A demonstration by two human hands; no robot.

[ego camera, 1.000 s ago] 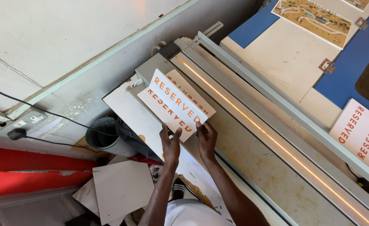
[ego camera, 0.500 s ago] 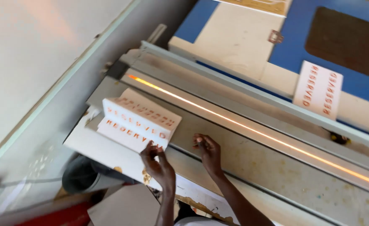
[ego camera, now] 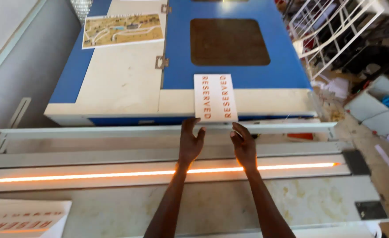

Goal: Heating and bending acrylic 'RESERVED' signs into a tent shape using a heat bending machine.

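Hands (ego camera: 190, 143) (ego camera: 244, 145) outstretched, fingertips meeting white sign (ego camera: 215, 98).

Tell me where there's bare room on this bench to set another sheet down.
Free: the pale marbled bench surface right of the right hand, nearer than the glowing orange strip. Crowded: the white lettered sheet before both hands, left hand included, and the white lettered stack at the near-left corner.

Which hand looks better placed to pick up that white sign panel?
Probably the left hand: its fingertips reach the near edge of the white sign panel, while the right hand sits slightly nearer the person.
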